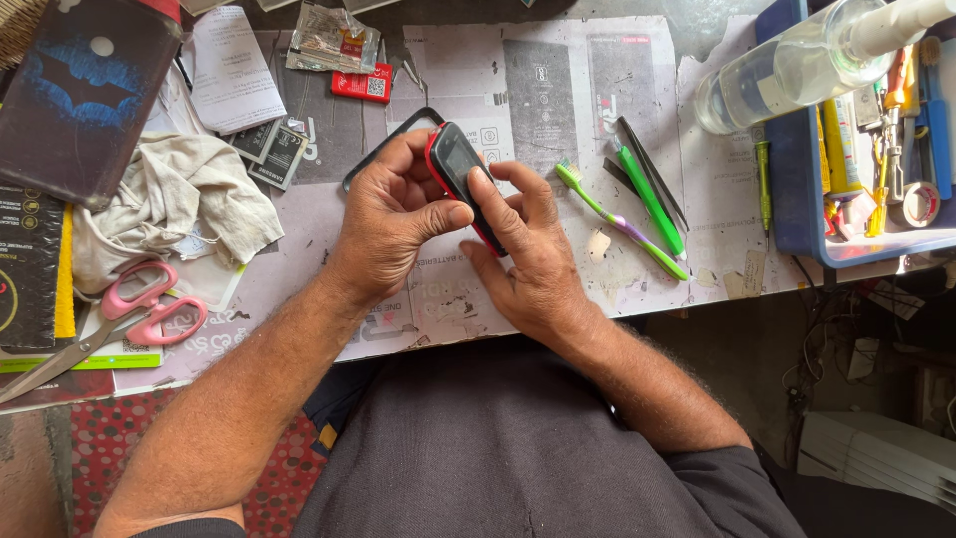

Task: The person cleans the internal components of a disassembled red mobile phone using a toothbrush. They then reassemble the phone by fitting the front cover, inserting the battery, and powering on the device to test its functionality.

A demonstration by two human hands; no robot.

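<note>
The small red-and-black phone [460, 169] sits at table centre, pinched by your left hand [393, 214] from 9 o'clock and your right hand [533, 254] from 5 o'clock. Expect light, rigid, slick plastic; grip its long edges.

A: The phone [460, 171] is half hidden by the fingers of both hands. Its lower end is not visible.

B: Yes. The spray bottle [797, 62] and the scissors [105, 324] are cut off by the edges.
</note>
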